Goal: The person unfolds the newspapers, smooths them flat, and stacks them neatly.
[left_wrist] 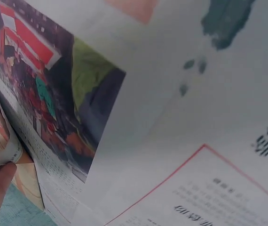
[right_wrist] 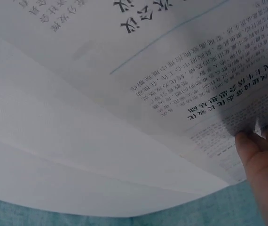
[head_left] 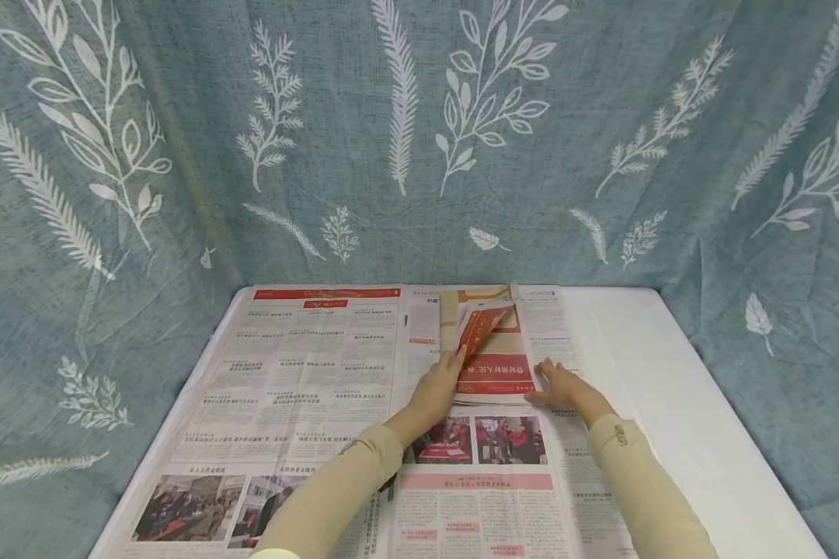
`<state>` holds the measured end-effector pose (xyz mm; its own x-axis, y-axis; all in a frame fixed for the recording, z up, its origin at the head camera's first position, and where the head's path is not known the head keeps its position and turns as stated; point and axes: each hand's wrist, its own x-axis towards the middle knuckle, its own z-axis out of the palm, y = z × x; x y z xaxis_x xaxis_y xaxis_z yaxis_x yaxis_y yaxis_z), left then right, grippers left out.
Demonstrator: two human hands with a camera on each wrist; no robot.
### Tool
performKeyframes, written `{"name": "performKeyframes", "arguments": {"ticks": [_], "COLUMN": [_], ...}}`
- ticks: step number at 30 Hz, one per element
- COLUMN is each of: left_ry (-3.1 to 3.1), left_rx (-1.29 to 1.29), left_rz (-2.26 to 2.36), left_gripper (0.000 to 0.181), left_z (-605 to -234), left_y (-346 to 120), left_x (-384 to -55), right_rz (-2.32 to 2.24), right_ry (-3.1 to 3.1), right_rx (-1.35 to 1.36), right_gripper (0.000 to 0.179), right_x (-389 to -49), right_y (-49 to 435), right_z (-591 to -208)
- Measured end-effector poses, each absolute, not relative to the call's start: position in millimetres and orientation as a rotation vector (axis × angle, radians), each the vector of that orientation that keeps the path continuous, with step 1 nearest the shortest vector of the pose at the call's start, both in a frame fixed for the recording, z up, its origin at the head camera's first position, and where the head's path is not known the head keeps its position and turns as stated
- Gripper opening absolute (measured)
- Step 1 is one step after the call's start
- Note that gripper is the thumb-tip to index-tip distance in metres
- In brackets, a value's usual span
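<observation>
A folded newspaper [head_left: 495,370] with red and tan print lies on larger spread newspaper sheets. At its left edge my left hand [head_left: 435,392] pinches a lifted, red-printed flap [head_left: 481,332], which slants up to the right. In the left wrist view, the thumb and a finger [left_wrist: 1,181] hold the paper's edge at the far left. My right hand [head_left: 561,386] rests by the folded newspaper's lower right corner, fingers spread and loosely bent. The right wrist view has its fingertips [right_wrist: 247,141] on or just above printed paper; contact is hard to tell there.
Spread newspaper sheets [head_left: 287,411] with photos cover the left and middle of a white table [head_left: 713,466]. A small dark object, mostly hidden, lies beneath my left forearm. A blue-grey leaf-patterned cloth [head_left: 363,155] hangs behind and at both sides.
</observation>
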<state>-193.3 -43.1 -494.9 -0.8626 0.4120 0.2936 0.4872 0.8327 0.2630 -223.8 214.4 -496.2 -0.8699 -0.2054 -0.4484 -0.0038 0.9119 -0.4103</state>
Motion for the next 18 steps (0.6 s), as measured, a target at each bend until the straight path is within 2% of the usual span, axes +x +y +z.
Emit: {"name": "performKeyframes", "arguments": {"ticks": [3,7,18], "left_ry": [-2.853,-2.874,-2.751], "left_rx": [-0.642,-0.575,-0.06], "left_rz": [-0.609,-0.77,-1.269], "left_gripper": [0.066,0.07,0.095], "left_z": [-493,-492,-492], "left_y": [-46,-47,-60], "left_x": [-190,-188,-187], "right_rz": [-0.543,-0.548,-0.587], "right_ry": [2.597,2.622,2.64], "right_rx": [-0.189,-0.219,-0.247], "right_gripper": [0.087,0.088,0.089], "right_x": [-217,-214,-210], "right_y": [212,213,212], "right_z": [-495,-498,-504]}}
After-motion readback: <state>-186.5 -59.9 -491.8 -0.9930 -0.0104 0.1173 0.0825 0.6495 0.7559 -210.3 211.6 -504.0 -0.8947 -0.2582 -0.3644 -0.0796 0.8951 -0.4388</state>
